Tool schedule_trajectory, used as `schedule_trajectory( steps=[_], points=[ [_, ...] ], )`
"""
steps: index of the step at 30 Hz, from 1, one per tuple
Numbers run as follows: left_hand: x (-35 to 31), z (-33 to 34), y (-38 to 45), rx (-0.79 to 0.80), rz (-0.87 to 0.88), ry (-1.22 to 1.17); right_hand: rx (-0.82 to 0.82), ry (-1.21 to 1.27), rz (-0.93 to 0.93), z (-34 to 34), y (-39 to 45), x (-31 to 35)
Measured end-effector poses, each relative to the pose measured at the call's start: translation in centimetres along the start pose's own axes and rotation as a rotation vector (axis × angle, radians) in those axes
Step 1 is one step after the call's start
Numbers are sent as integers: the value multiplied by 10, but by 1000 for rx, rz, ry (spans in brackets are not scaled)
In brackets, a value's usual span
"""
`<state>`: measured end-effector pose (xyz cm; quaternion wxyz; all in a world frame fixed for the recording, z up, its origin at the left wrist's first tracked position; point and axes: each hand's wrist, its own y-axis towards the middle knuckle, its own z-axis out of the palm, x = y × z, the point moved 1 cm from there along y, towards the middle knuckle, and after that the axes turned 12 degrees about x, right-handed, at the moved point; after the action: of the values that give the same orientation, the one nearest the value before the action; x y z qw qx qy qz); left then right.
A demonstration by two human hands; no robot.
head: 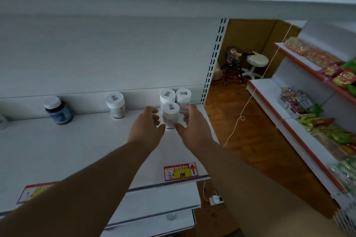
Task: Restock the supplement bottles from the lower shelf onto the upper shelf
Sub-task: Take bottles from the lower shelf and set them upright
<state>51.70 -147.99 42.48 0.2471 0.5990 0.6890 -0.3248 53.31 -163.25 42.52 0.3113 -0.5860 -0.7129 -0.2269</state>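
Head view shows the left hand (149, 127) and right hand (192, 127), fingers loosely curled, flanking a white-capped supplement bottle (170, 115) on the upper shelf (77, 140); firm contact is unclear. Placement looks nearly finished, so next comes letting go and fetching another from below.

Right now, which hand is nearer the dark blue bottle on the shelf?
The left hand. It sits to the right of the dark blue bottle, beside a white bottle that both hands flank; the right hand is farther right, beyond that white bottle.
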Motion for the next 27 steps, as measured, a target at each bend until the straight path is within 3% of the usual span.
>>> schedule_trajectory(
  steps=[6,10,15,22,27],
  points=[
    [14,-37,-39,-58,84,-44,-27,-29,-59,4,-30,30],
    [60,-88,-80,-132,95,-83,2,-21,-141,31,-47,83],
    [153,-166,-141,-233,10,-150,98,52,-299,118,-60,185],
    [277,-293,-240,-442,-99,-89,373,157,-526,270,-88,348],
    [344,-354,-290,-575,-283,-71,568,189,-670,353,-100,433]
  ],
)
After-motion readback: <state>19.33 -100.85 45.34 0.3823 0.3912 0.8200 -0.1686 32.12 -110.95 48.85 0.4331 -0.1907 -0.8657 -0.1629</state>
